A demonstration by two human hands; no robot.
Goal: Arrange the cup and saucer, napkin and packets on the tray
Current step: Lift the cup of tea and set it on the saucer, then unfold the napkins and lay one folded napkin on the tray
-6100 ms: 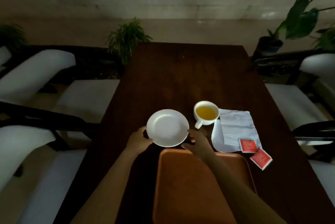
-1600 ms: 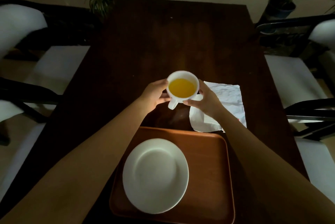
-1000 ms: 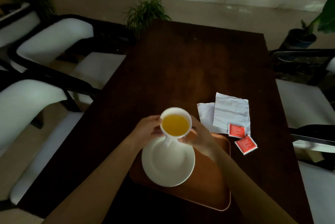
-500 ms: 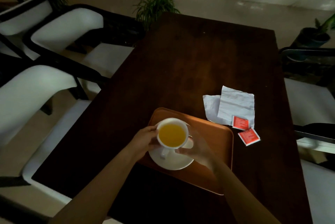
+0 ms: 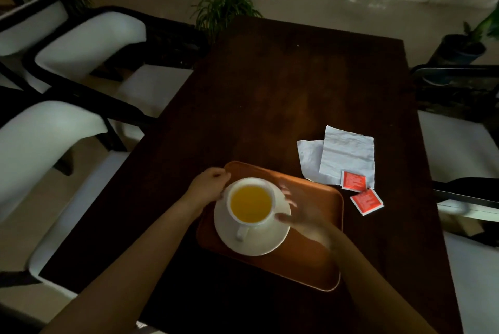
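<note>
A white cup (image 5: 251, 203) of yellow drink stands on the white saucer (image 5: 256, 236), its handle toward me. The saucer rests on the left part of the orange-brown tray (image 5: 313, 255). My left hand (image 5: 209, 187) is curled against the cup's left side. My right hand (image 5: 299, 208) hovers just right of the cup with fingers spread, blurred, holding nothing. A white napkin (image 5: 343, 155) lies on the table beyond the tray's right corner. Two red packets (image 5: 353, 180) (image 5: 366, 201) lie at the napkin's near edge, one partly on it.
The dark wooden table (image 5: 283, 95) stretches away in front. White chairs (image 5: 48, 139) line the left side, and another chair (image 5: 464, 155) stands on the right. Potted plants (image 5: 226, 6) sit on the floor beyond the table's far end.
The cup went from the table, over the tray, down onto the saucer. My right hand has let go and opened beside it. The view has shifted.
</note>
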